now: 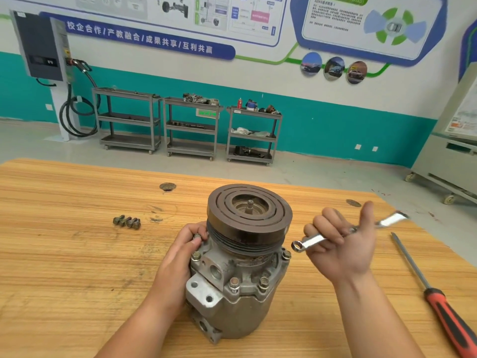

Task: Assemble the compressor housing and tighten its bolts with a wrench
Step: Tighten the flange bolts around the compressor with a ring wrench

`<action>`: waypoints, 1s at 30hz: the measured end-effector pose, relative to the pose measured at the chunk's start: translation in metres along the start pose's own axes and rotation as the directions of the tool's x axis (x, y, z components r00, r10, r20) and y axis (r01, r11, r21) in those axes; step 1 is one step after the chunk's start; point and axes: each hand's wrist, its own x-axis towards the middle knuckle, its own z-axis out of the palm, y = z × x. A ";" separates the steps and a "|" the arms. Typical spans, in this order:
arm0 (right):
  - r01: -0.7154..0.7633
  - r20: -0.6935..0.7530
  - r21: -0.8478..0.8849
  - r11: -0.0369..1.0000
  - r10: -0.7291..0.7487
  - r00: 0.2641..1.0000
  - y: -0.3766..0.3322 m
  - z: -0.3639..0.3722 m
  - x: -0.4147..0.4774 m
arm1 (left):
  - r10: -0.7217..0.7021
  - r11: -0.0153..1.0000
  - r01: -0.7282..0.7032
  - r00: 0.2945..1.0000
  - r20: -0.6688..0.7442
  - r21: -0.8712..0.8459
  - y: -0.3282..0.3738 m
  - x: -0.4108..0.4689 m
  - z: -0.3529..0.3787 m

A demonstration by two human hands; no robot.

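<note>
Behind the compressor [242,264], wall banner [139,40] lettered "校企合作/产教融合/成果共享/互利共赢".

left hand [180,254] steadying compressor [240,267] on wooden table [64,254], right hand [343,244] gripping wrench [309,241]

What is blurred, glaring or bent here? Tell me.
Head view: the wrench smears with motion blur and glare at its far end, in the right hand; the compressor and left hand look sharp; wide-angle distortion curves the table's far edge; lighting is soft, shadows faint.
</note>
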 end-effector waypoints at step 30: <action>0.308 -0.226 -0.336 0.890 -0.393 0.891 0.037 0.023 -0.058 | -0.030 1.000 0.030 0.999 -0.029 -0.006 -0.002 0.000 -0.001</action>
